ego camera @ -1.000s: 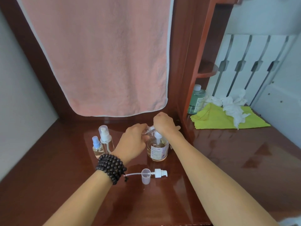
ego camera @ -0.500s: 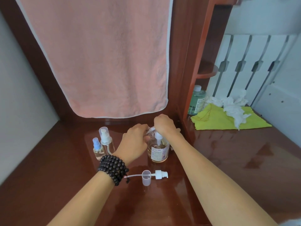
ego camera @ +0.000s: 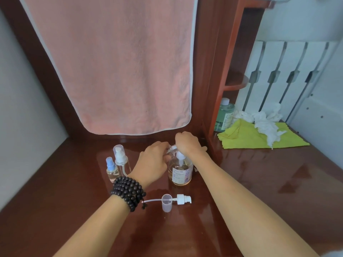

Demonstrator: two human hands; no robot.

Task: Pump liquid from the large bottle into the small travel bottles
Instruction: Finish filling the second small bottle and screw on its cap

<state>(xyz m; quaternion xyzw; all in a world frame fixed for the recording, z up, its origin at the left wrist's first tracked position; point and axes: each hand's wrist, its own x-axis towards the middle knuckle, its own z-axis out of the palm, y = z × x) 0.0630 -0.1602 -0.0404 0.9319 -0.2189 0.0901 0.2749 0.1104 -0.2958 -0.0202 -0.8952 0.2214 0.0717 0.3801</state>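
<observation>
On the glossy reddish-brown wooden counter [ego camera: 55, 210], below a hanging pink terry towel [ego camera: 115, 62], stands the large bottle [ego camera: 180, 171]: round, clear plastic, labelled, holding pale pinkish liquid and topped by a white pump. The right hand [ego camera: 187, 142] sits directly over the pump head, fingers curled down around it. The left hand [ego camera: 153, 161], with dark beaded bracelets [ego camera: 128, 191] at the wrist, is closed around a small clear travel bottle [ego camera: 171, 150], tilted with its threaded neck up against the pump spout; most of that bottle is hidden behind the fingers. Just left of the left hand stand two more small clear bottles, touching or nearly so: one with a blue spray top [ego camera: 111, 168], one with a white pump under a clear cap [ego camera: 120, 158]. Near the front, a loose white pump head with thin tube [ego camera: 182, 199] lies flat, a translucent cap [ego camera: 166, 202] over its stem. Well to the right lie a yellow-green cloth [ego camera: 246, 138], crumpled white tissue [ego camera: 267, 125] and a green-tinted bottle [ego camera: 223, 115].
</observation>
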